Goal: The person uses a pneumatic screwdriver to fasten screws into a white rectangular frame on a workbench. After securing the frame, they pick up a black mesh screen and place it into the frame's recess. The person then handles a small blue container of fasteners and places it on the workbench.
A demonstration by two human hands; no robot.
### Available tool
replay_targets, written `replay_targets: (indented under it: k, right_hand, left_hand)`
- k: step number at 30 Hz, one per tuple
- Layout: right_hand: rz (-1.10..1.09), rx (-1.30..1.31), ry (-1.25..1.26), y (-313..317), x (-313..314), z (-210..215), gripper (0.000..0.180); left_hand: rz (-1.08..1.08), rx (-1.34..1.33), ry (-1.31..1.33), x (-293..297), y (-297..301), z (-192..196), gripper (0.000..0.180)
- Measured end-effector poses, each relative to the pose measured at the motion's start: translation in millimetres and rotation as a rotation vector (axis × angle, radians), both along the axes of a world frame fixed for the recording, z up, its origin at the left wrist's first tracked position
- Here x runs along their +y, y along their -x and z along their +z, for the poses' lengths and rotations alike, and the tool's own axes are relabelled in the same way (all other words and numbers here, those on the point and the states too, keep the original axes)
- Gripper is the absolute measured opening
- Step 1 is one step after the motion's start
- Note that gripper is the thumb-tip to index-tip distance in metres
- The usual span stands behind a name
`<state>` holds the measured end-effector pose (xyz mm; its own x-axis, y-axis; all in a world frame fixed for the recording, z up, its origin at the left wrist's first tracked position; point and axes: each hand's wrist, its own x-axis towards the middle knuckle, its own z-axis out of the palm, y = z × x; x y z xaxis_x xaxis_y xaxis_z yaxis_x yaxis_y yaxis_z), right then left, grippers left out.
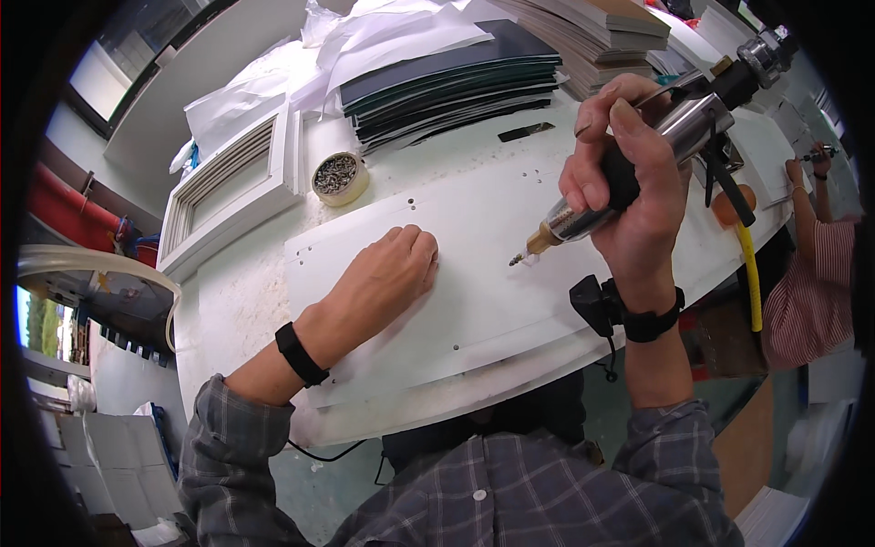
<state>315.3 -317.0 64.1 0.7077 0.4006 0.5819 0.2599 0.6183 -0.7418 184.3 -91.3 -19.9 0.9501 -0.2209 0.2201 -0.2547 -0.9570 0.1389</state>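
A flat white panel [474, 310] lies on the worktable in front of me, with small dark screws or screw holes near its edges. My left hand [387, 269] rests on the panel, fingers curled into a loose fist; anything inside them is hidden. In my right hand [638, 173] is a powered screwdriver [685, 126] with a metal body and dark grip, tilted so its tip points down and left. The tip hovers over the panel's middle, with a small screw-like piece at its end. Beyond my left hand stands a round tub [346, 196] full of small metal screws.
White louvred frames [228, 196] lean at the table's left. A stack of dark sheets [456, 73] with white film on top lies at the back, beside stacked cardboard [592, 36]. A yellow hose [749, 273] hangs right; a person [816, 273] in stripes works beyond.
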Motion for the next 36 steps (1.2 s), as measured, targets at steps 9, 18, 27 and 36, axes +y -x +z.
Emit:
replay_targets:
  k: [9, 18, 27, 36]
  right_hand:
    - [0.220, 0.073, -0.124, 54.3, 52.5, 1.8, 0.021]
    - [0.475, 0.088, -0.233, 103.4, 95.9, -9.4, 0.019]
    - [0.474, 0.172, -0.168, 134.4, 119.5, -11.4, 0.018]
    - [0.477, 0.134, -0.140, 142.3, 126.7, -8.9, 0.017]
  left_hand:
    - [0.245, 0.220, 0.373, 29.1, 72.0, 26.5, 0.015]
    - [0.410, 0.105, 1.639, 16.8, 187.5, -9.9, 0.016]
    - [0.359, 0.057, 1.882, 7.7, 202.3, -24.0, 0.018]
    - [0.333, 0.052, 1.902, 9.9, 204.9, -29.6, 0.019]
